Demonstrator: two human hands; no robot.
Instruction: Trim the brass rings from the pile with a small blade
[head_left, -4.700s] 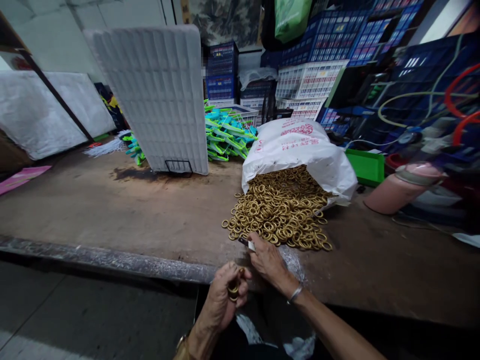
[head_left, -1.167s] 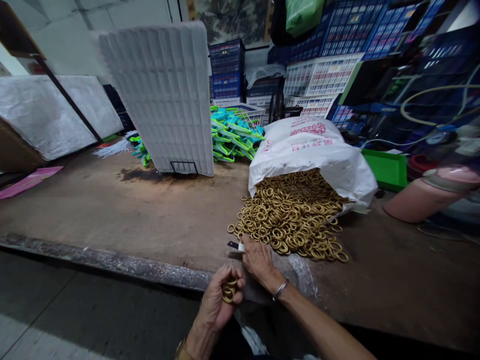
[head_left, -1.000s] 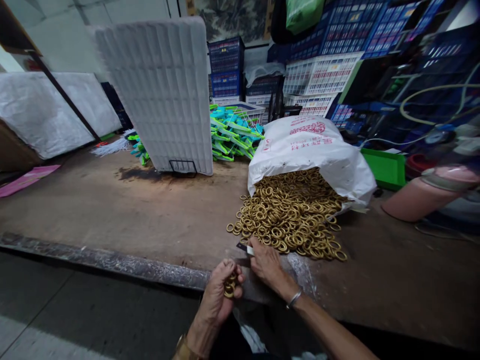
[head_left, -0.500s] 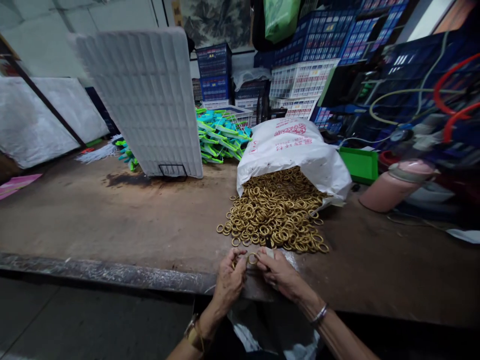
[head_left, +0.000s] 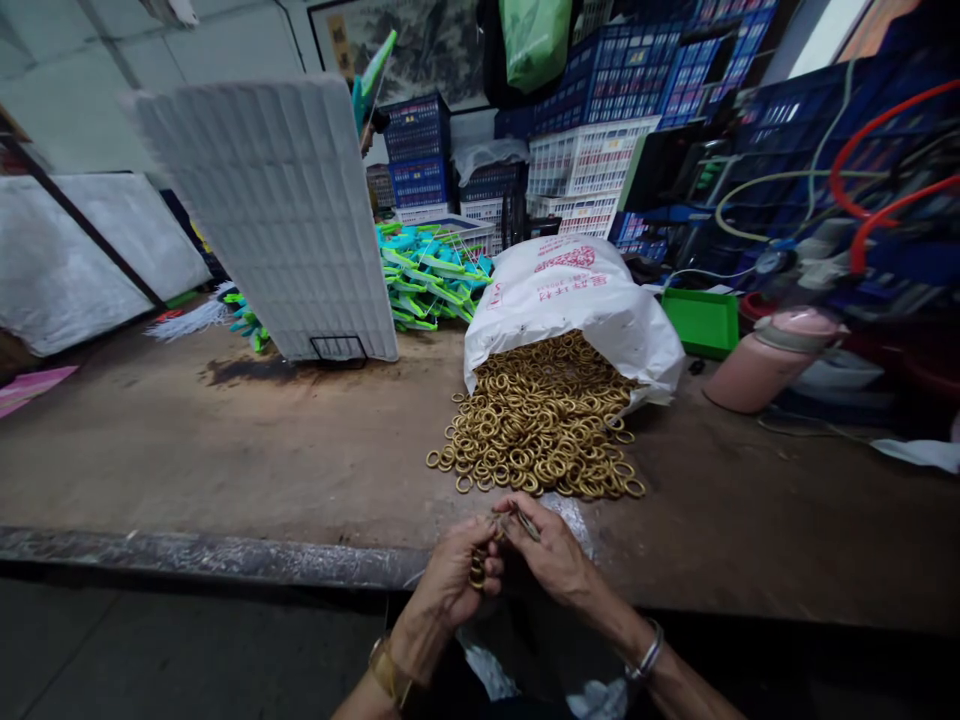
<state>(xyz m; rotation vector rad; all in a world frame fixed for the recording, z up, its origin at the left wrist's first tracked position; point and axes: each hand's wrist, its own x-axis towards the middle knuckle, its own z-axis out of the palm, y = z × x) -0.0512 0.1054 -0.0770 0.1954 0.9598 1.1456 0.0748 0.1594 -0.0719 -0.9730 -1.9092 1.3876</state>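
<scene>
My left hand (head_left: 456, 575) is curled around several brass-coloured rings (head_left: 477, 571), which show between the fingers. At its thumb and index tip it meets my right hand (head_left: 546, 545), just over the table's front edge. The right fingers are closed in a pinch, with a thin greyish object (head_left: 527, 523) lying along them; its kind is too small to tell. What sits between the two sets of fingertips is partly hidden. Just beyond the hands lies a heap of loose brass-coloured rings (head_left: 536, 430), spilling from the mouth of a white sack (head_left: 555, 300) with red print.
A white ribbed panel (head_left: 277, 210) stands upright at the left on the brown table (head_left: 247, 460). Behind it are green and teal pieces (head_left: 431, 275) and a partly hidden person. A pink bottle (head_left: 772, 360) and a green tray (head_left: 701, 322) lie right. Stacked crates (head_left: 585, 155) fill the back.
My hands have come together at the fingertips, and the ring visible between them earlier is now mostly covered. My right hand has turned. A green-and-teal piece now rises above the white panel.
</scene>
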